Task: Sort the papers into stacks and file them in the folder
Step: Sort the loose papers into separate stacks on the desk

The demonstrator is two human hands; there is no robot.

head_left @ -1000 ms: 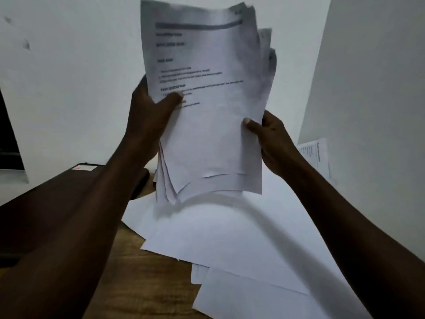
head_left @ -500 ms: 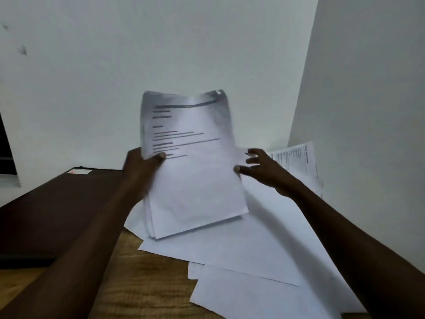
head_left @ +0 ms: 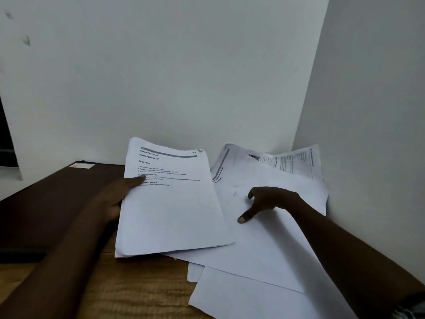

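A stack of printed white papers (head_left: 170,210) lies low over the table's middle. My left hand (head_left: 115,199) grips its left edge, thumb on the top sheet's text. To the right, several loose white sheets (head_left: 264,249) are spread across the table, some printed ones fanned out at the back right corner (head_left: 296,162). My right hand (head_left: 266,201) rests on these loose sheets with its fingers spread, thumb and a fingertip touching the paper. A dark brown folder (head_left: 53,199) lies flat on the left, partly under my left arm.
The wooden table (head_left: 138,291) shows bare at the front. White walls close off the back and the right side, meeting in a corner behind the papers. A dark opening sits at the far left edge.
My left hand lowered the stack from head height down to the table. My right hand let go of the stack and moved right onto the loose sheets.
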